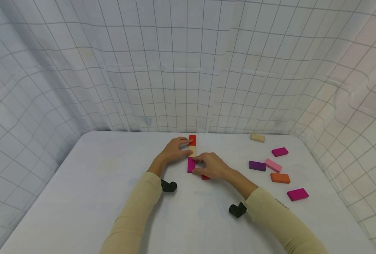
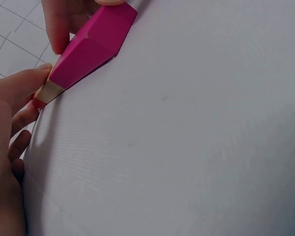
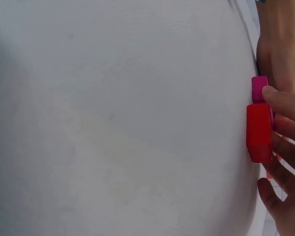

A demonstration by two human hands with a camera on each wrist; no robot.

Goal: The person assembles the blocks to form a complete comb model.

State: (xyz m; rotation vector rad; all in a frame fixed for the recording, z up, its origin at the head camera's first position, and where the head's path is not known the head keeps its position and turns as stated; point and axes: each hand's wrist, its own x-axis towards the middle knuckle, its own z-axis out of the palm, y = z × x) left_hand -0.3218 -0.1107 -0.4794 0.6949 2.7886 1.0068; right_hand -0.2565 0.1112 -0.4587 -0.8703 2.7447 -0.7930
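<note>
A red block [image 1: 192, 137], a beige block [image 1: 192, 148] and a magenta block [image 1: 191, 165] form a line running away from the person. My left hand [image 1: 173, 150] touches the line from the left, its fingertips at the red and beige blocks. From the right, my right hand [image 1: 214, 166] pinches the magenta block between thumb and finger, near its two ends. Partly covered by that hand, a second red block [image 3: 258, 132] lies just right of the magenta one. In the left wrist view the magenta block [image 2: 91, 46] abuts the beige one.
Loose blocks are scattered at the right: beige [image 1: 257, 138], magenta [image 1: 280, 152], purple [image 1: 257, 165], pink [image 1: 273, 165], orange [image 1: 280, 177] and another magenta [image 1: 297, 194]. A gridded white curtain [image 1: 188, 77] surrounds the white table [image 1: 111, 176]. Black devices [image 1: 169, 186] sit at both wrists.
</note>
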